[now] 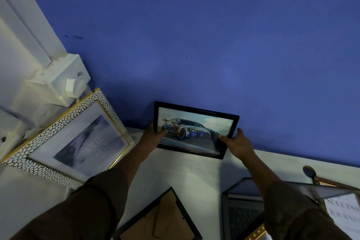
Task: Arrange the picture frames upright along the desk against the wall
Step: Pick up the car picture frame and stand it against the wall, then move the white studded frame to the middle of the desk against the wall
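Note:
A black-framed picture of a race car stands upright on the white desk, its top leaning against the blue wall. My left hand grips its left edge, thumb on the glass. My right hand holds its lower right corner. To the left, a larger frame with a white pebbled, gold-edged border leans back against the wall corner. A black frame lies face down at the desk's front, its brown back and stand showing.
A white wall socket box sits above the pebbled frame. At the front right lie a grey patterned frame, a glass-panelled frame with a gold stand, and a white printed sheet. Bare desk shows along the wall to the right.

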Tool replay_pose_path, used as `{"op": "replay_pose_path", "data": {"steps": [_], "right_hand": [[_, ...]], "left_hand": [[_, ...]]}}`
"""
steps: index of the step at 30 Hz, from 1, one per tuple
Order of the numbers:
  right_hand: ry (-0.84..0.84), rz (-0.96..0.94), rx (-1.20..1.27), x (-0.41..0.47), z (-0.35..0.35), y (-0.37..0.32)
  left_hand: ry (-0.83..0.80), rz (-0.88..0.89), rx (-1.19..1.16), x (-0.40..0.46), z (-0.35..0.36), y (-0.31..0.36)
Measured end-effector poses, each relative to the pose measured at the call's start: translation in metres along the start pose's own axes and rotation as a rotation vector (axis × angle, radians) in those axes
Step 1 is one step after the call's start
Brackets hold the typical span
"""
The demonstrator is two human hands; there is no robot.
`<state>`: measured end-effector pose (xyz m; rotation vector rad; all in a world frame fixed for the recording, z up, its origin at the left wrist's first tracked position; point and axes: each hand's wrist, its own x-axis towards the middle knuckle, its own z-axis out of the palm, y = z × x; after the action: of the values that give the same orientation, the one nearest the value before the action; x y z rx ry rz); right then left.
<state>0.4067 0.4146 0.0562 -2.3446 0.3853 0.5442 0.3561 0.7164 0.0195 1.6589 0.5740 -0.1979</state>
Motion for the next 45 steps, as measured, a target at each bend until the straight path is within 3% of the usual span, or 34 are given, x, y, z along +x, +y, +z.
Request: {"op": "replay_pose_path", "data": {"steps": [6, 11, 19, 23, 31, 33, 37, 45], "right_hand": [[0.112, -0.019, -0.028, -0.011, -0.008, -0.007], [0.231, -0.262, -0.098, -0.041, 0.009, -0.022], [-0.073, -0.679, -0.087, -0.077, 0.091, -0.094], [-0.244, -0.754, -0.099, -0.09, 0.144, -0.127], [-0.423, -0.738, -0.009, -0.087, 0.209, -0.188], [-0.431, -0.727, -0.009, -0.079, 0.212, -0.205], [-0.527, -0.728, -0.044, -0.061, 0.222, -0.223], [-0.509, -0.679, 0.077, -0.05, 0.217, -0.207]], "left_hand": [[0.048, 0.005, -0.041, -0.019, 0.006, -0.002], [0.17, -0.047, -0.26, -0.056, -0.002, -0.016], [0.636, -0.023, -0.461, -0.131, -0.047, -0.065], [0.884, -0.045, -0.4, -0.158, -0.08, -0.091], [1.092, -0.107, -0.264, -0.157, -0.131, -0.118], [1.053, -0.114, -0.238, -0.155, -0.139, -0.119], [0.802, -0.101, -0.118, -0.149, -0.161, -0.128], [0.711, 0.106, -0.052, -0.165, -0.165, -0.13]]}}
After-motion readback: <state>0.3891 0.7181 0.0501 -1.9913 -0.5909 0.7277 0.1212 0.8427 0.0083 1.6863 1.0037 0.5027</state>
